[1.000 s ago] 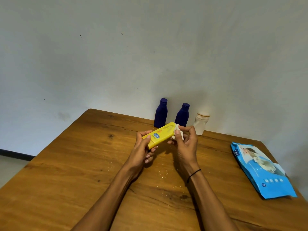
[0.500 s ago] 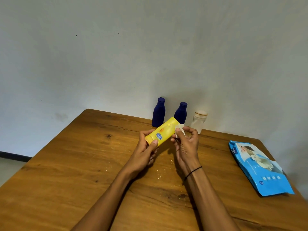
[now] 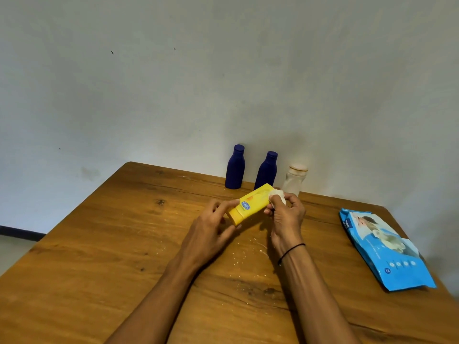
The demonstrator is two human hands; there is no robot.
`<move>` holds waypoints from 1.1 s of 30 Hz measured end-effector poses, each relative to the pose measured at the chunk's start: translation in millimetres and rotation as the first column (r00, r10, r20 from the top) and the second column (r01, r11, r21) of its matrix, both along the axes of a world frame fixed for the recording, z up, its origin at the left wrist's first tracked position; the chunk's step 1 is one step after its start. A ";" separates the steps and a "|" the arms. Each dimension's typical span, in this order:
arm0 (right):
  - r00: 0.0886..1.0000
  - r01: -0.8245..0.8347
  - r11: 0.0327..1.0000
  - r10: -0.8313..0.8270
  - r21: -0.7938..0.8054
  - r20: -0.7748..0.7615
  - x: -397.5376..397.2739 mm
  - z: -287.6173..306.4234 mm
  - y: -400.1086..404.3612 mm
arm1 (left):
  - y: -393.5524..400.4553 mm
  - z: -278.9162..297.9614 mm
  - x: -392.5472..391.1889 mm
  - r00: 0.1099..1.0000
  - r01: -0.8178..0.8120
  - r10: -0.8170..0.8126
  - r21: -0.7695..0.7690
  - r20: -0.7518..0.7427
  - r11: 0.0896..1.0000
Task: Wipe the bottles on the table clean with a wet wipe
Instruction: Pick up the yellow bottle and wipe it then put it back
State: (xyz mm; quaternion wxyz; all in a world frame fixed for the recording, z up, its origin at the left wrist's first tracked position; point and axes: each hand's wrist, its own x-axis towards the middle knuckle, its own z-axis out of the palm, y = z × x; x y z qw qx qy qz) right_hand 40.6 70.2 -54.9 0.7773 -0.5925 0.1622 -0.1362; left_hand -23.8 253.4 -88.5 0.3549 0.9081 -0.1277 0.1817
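Head view | left hand (image 3: 211,229) grips yellow bottle (image 3: 250,203), cap hidden | right hand (image 3: 285,217) pinches wipe (image 3: 277,194) against its 2 o'clock end

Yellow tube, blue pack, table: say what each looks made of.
Yellow tube: likely soft plastic with a smooth, faintly glossy skin and a printed label. Blue pack: thin plastic film, judging by its creases and sheen. Table: wood or a wood-look top, with visible grain, dark knots and a satin finish; which one cannot be told.
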 end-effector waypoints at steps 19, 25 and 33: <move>0.833 0.205 0.590 0.314 -0.781 0.456 -40.2 -9.5 47.0 | -4.8 10.7 -2.6 0.999 -0.051 0.043 -0.605 -0.029 0.794; 0.786 0.291 0.465 0.383 -0.836 0.486 -38.6 -6.2 39.1 | -7.3 13.9 -5.7 0.997 -0.011 -0.040 -0.649 -0.065 0.761; 0.905 0.406 0.343 -0.021 -0.847 0.425 -18.2 -3.6 7.5 | -9.7 12.4 -4.9 0.991 -0.002 -0.079 -0.614 -0.104 0.789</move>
